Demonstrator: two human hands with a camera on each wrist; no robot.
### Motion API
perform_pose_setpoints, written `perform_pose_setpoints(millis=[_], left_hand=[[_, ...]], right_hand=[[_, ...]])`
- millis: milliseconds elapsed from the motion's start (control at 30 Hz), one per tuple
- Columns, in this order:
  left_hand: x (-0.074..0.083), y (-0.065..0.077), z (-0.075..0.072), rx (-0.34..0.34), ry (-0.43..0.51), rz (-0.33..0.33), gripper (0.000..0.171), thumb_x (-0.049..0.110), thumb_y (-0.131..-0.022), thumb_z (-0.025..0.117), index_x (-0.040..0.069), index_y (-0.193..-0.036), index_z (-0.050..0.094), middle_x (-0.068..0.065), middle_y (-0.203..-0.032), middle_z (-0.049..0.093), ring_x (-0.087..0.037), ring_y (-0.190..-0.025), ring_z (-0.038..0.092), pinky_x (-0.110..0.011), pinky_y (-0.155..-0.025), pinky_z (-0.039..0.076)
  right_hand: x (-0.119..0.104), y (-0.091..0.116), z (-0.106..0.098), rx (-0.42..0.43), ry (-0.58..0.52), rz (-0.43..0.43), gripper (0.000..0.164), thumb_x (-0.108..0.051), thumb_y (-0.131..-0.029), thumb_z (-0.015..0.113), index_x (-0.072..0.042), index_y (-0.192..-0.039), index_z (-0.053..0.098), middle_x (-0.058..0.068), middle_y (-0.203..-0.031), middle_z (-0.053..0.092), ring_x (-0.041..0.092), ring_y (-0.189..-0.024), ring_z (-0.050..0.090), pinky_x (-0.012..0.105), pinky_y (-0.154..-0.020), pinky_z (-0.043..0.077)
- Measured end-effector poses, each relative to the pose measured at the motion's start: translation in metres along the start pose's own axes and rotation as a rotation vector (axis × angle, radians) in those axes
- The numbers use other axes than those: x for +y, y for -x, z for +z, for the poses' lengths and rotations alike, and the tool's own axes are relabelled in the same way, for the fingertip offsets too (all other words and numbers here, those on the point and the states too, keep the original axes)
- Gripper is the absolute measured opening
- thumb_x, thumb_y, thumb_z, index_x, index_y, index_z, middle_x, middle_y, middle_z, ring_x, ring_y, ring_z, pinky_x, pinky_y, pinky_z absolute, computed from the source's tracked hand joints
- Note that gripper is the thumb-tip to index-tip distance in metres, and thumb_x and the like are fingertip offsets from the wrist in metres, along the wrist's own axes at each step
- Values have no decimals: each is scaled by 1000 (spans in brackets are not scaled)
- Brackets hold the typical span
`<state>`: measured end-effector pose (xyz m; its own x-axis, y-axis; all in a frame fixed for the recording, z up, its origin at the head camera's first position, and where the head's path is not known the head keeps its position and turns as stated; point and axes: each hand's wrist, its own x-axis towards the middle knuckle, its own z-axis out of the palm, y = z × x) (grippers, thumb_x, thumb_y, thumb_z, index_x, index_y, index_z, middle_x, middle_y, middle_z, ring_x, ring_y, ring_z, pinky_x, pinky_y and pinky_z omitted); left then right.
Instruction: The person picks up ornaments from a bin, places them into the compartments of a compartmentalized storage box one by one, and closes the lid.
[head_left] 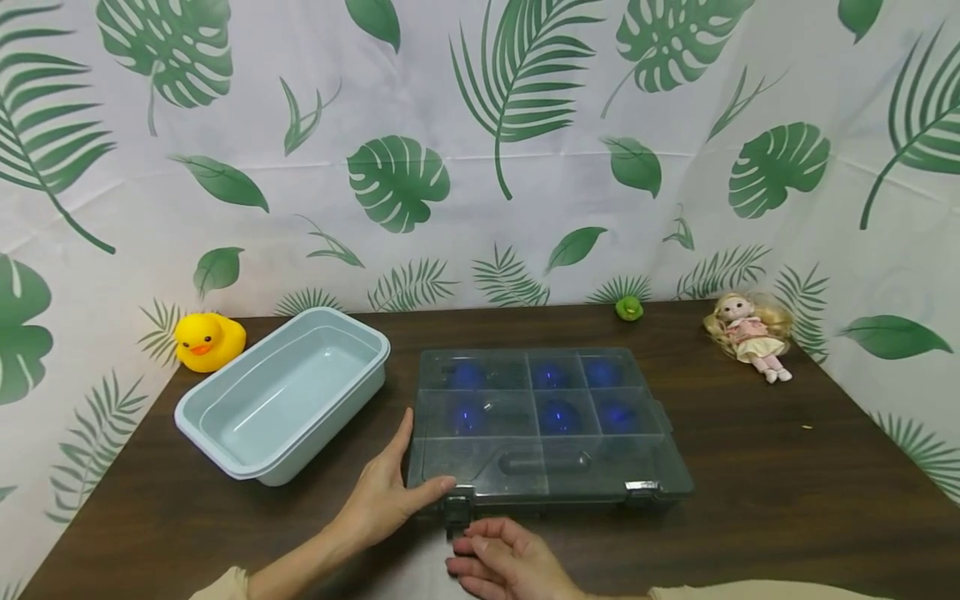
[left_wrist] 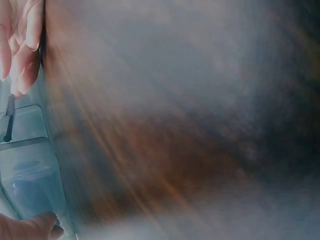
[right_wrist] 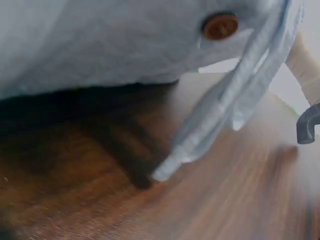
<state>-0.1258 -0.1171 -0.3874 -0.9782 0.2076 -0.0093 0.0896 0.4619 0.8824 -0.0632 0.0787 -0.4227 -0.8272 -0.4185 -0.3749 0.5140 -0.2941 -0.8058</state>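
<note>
A translucent grey compartment case point(head_left: 480, 467) lies on the table with its lid down. Several blue balls point(head_left: 559, 417) show through the lid. Along the case's left side lies my left hand point(head_left: 378, 500), index finger stretched out and thumb on the front left corner, beside the left latch point(head_left: 458, 510). This latch hangs down off the front edge, while the right latch point(head_left: 642, 490) sits against the lid. Just below the left latch, my right hand point(head_left: 513, 560) has loosely bent fingers with the tips close to it; whether they touch cannot be told.
Left of the case stands a pale blue basin point(head_left: 281, 312), beside a yellow rubber duck point(head_left: 210, 342). A small green duck point(head_left: 629, 308) and a doll point(head_left: 750, 336) are at the back right. A leaf-print cloth point(head_left: 405, 100) hangs behind the dark wooden table point(head_left: 787, 500).
</note>
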Motion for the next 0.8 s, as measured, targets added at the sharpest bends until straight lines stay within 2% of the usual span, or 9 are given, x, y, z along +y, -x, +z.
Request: perform_pose_setpoints(millis=[100,200,433,633,800], left_hand=[[0,-1,1,5,-1,10,105,37,-76,77,-2,-149,13,-20,-151,25,-34,-137,28,-51,-111,26],[0,-1,1,11,-10,16,105,37,-76,78,-3,-149,13,-21,-150,27,-35,-136,30,-51,-110,26],[0,-3,2,28,-22,33,104,37,-76,78,-4,-148,15,-23,-148,30,-35,-135,33,-51,-109,28],[-1,-1,2,24,-44,30,103,39,-76,77,-3,-148,16,-23,-148,32,-36,-134,35,-52,-108,30],[-2,2,2,34,-54,28,103,38,-76,77,-4,-148,16,-24,-147,33,-37,-133,36,-52,-107,31]], right_hand=[[-3,-4,2,5,28,-22,20,-15,-94,56,-4,-109,50,7,-101,68,17,-93,67,34,-85,54],[-6,-10,4,21,57,-29,18,-16,-95,57,-2,-105,53,9,-98,70,18,-90,68,34,-82,55],[-11,-18,7,33,80,-50,34,-20,-96,55,11,-111,56,12,-95,71,19,-87,69,34,-80,55],[-10,-18,11,44,64,-36,38,-23,-94,58,12,-111,58,12,-93,71,19,-85,70,33,-77,56],[-8,-20,15,25,105,-41,48,-33,-97,52,13,-109,59,17,-91,71,21,-83,70,33,-74,57]])
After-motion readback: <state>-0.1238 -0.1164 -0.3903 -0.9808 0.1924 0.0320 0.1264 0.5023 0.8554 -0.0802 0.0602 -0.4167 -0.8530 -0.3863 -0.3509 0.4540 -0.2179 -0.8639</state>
